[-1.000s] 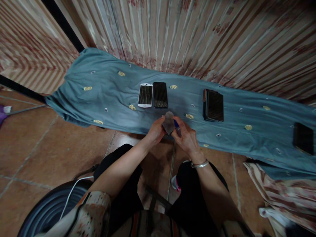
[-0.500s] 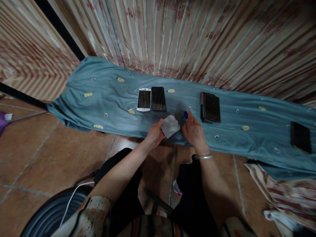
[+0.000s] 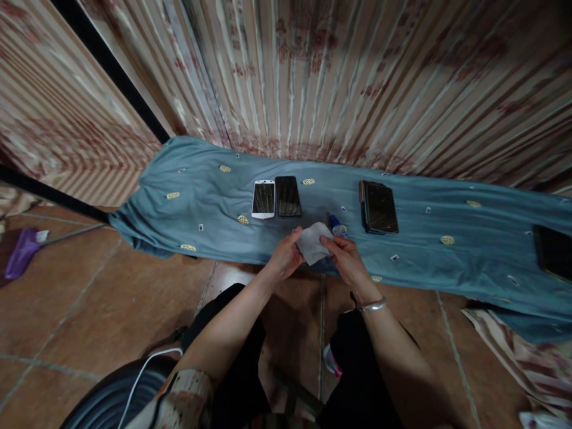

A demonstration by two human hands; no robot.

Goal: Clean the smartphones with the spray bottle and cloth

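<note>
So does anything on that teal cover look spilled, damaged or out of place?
Nothing looks spilled or plainly damaged. The teal cover is rumpled, and the small blue-capped bottle appears to lie on its side beside the right hand rather than standing.

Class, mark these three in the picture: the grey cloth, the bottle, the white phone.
Grey cloth (image 3: 311,243): head view, middle of its upper face.
Bottle (image 3: 338,226): head view, middle of its visible part.
White phone (image 3: 263,199): head view, on its dark screen.

Teal cloth (image 3: 214,196) covers the counter (image 3: 424,259), bearing a blue-capped bottle (image 3: 338,227); from it, white phone (image 3: 263,200) and black phone (image 3: 288,196) lie toward ten o'clock, stacked devices (image 3: 381,207) two, dark device (image 3: 554,250) three.
</note>
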